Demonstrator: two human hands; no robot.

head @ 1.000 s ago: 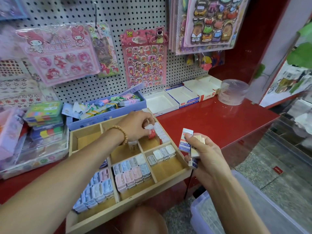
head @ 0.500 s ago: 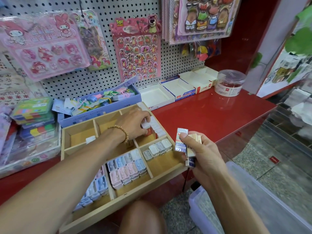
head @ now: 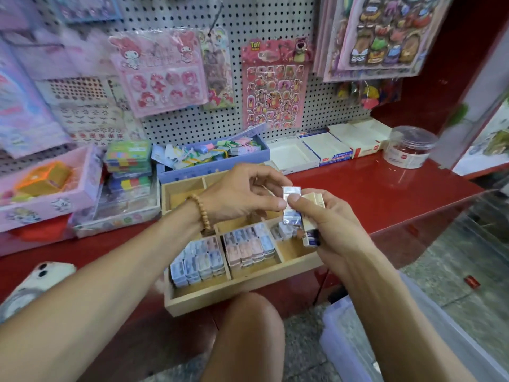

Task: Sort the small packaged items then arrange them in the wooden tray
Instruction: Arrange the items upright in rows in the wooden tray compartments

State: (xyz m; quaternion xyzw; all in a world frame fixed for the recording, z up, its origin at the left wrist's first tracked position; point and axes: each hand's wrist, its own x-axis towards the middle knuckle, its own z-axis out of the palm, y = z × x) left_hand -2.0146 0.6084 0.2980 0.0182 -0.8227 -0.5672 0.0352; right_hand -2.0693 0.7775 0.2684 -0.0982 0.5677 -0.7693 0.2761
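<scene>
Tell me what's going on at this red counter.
A person is sorting small packets into a wooden tray on the counter. The right hand holds a small stack of packets, and the left hand pinches the silvery one at the front. Several tray compartments already hold neat rows; the back ones look mostly bare.

red counter (head: 385, 194) | wooden tray (head: 242, 295) | phone (head: 41, 277) | clear jar (head: 410, 147)

Single head view; looks forward and down, close over wooden tray (head: 239, 295); faces pegboard (head: 275, 20).
</scene>
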